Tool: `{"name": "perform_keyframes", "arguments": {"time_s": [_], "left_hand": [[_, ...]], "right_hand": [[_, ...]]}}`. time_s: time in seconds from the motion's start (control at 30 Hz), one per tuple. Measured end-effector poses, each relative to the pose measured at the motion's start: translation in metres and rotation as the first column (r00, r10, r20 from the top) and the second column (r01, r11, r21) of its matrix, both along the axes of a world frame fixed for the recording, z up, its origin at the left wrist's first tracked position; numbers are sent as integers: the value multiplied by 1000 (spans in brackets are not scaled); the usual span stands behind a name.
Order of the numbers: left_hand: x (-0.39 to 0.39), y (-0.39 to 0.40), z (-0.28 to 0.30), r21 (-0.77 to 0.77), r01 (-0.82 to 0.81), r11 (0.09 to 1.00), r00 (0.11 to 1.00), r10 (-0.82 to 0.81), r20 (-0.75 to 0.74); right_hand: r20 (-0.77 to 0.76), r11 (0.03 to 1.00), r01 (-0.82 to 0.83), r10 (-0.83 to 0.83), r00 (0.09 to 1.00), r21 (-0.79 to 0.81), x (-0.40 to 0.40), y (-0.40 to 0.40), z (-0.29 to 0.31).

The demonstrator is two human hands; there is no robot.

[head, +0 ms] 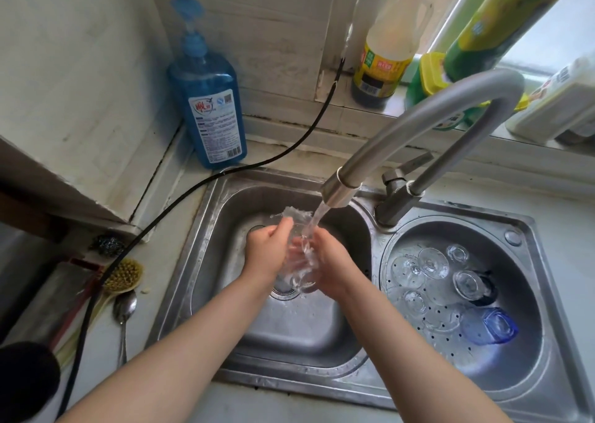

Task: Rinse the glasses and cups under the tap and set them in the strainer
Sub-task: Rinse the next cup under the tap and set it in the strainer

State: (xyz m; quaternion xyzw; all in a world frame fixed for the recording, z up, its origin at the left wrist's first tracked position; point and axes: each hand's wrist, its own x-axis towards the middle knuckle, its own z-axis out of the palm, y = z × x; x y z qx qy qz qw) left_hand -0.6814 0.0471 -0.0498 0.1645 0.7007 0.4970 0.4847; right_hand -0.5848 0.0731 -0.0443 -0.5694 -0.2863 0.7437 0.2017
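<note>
A clear glass sits between both hands over the left sink basin. Water pours from the tap onto it and splashes. My left hand grips the glass from the left, fingers curled over its upper rim. From the right, my right hand holds its side. The round perforated strainer fills the right basin and holds several upturned clear glasses, plus a blue glass lying near its right side.
A blue soap pump bottle stands at the back left corner. A black cable crosses the counter. A scrub brush, a spoon and a steel scourer lie left of the sink. Bottles line the windowsill.
</note>
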Motion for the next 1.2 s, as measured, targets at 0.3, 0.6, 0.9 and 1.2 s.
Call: {"name": "perform_keyframes", "arguments": {"time_s": [0.3, 0.6, 0.9, 1.2], "left_hand": [[-3, -6, -9, -45, -122, 991, 936, 130, 327], [-5, -45, 3, 14, 378, 926, 902, -372, 220], [-1, -31, -2, -78, 415, 907, 805, -406, -433], [-34, -18, 4, 4, 686, 728, 592, -554, -585]], "right_hand": [[233, 885, -56, -60, 971, 462, 1, 1, 12], [658, 562, -530, -35, 752, 635, -2, 2, 17], [671, 501, -650, 172, 722, 571, -5, -9, 24], [984, -510, -845, 146, 98, 160, 55, 31, 29]]}}
